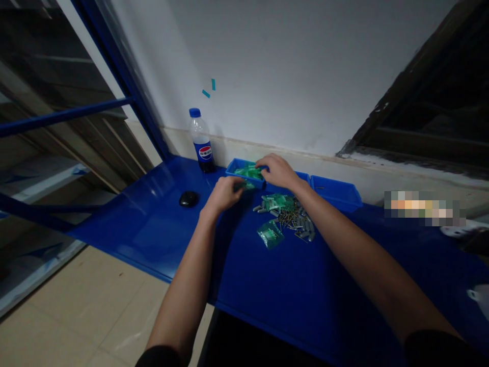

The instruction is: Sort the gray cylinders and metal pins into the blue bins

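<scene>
Small green plastic bags (244, 171) lie heaped in a blue bin (234, 172) at the back of the table. My right hand (280, 172) reaches over that bin's right end, its fingers closed on a green bag among the others. In front of the bin, my left hand (227, 193) pinches another small green plastic bag (249, 186). Nearer me lies a pile of screws (289, 220) and grey wall plugs (304, 227), with more green bags (280, 202) on top. One filled green bag (270, 234) rests flat on the table beside the pile.
Another blue bin (334, 192) stands at the right, and one between is partly behind my right arm. A cola bottle (204, 148) stands upright by the wall. A black rounded object (188, 199) sits on the blue table (145, 229). Blue metal framing (69, 114) rises at left.
</scene>
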### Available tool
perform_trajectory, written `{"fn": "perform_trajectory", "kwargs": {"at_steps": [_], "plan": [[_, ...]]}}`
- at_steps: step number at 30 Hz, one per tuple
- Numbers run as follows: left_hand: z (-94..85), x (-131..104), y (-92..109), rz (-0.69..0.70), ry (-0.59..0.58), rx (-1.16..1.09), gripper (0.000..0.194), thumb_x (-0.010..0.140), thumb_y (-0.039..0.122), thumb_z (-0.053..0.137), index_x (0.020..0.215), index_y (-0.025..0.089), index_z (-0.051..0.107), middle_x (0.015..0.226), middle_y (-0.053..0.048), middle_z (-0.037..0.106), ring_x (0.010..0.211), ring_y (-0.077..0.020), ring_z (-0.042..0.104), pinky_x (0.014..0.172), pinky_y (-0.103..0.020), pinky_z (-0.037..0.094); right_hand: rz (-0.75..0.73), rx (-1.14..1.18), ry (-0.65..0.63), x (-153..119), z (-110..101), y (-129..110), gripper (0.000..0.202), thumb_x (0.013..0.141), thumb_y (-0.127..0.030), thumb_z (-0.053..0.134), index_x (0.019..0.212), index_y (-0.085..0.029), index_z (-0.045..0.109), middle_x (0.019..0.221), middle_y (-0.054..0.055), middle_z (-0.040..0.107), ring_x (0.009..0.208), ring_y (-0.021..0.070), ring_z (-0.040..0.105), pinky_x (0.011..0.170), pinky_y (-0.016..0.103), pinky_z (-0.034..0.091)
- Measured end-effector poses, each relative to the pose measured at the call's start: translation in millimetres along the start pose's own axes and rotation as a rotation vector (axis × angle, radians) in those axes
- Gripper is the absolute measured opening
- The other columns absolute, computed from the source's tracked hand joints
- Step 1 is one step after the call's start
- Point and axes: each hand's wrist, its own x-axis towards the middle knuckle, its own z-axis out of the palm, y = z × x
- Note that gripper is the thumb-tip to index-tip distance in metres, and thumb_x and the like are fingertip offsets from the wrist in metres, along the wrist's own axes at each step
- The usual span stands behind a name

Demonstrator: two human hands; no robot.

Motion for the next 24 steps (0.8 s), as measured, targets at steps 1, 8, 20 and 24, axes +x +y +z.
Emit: {"fn": "perform_trajectory", "kwargs": {"at_steps": [1, 8, 20, 24], "plan": [[0.0, 1, 0, 0.005, 0.029, -0.069, 0.015, 0.081, 0.03, 0.078, 0.089, 0.017, 0.079, 0.09, -0.009, 0.079, 0.088, -0.0272, 0.075, 0.082, -0.034, 0.058, 0.045, 0.11, 0.043, -4, -1, -1, 0.031, 0.086, -0.012, 0.061, 0.103, -0.024, 0.083, 0.111, 0.009, 0.08, 0.113, 0.0307, 0.068, 0.107, 0.05, 0.05], [12.8, 10, -1, -0.163, 0.141, -0.651, 0.063, 0.065, 0.047, 0.096, 0.11, 0.009, 0.074, 0.083, -0.008, 0.078, 0.072, -0.0183, 0.074, 0.077, -0.034, 0.064, 0.379, 0.914, -0.114, -35, 6, -19, 0.029, 0.081, -0.044, 0.084, 0.101, -0.023, 0.08, 0.093, 0.008, 0.081, 0.084, 0.0219, 0.075, 0.083, 0.041, 0.063], [12.0, 10, -18, -0.11, 0.186, 0.053, 0.019, 0.092, 0.032, 0.067, 0.094, 0.017, 0.078, 0.076, -0.006, 0.078, 0.069, -0.0201, 0.073, 0.068, -0.027, 0.054, 0.096, 0.19, 0.264, 18, 25, -12, 0.025, 0.092, -0.024, 0.067, 0.113, -0.022, 0.08, 0.113, 0.01, 0.08, 0.106, 0.0284, 0.072, 0.1, 0.045, 0.055], [16.2, 7, -17, -0.058, 0.061, 0.219, 0.017, 0.091, 0.029, 0.066, 0.087, 0.019, 0.079, 0.071, -0.005, 0.075, 0.065, -0.0205, 0.068, 0.063, -0.027, 0.048, -0.016, -0.019, -0.018, 31, 39, -9, 0.033, 0.089, -0.014, 0.061, 0.112, -0.023, 0.083, 0.117, 0.01, 0.08, 0.115, 0.0312, 0.071, 0.106, 0.047, 0.05]]}}
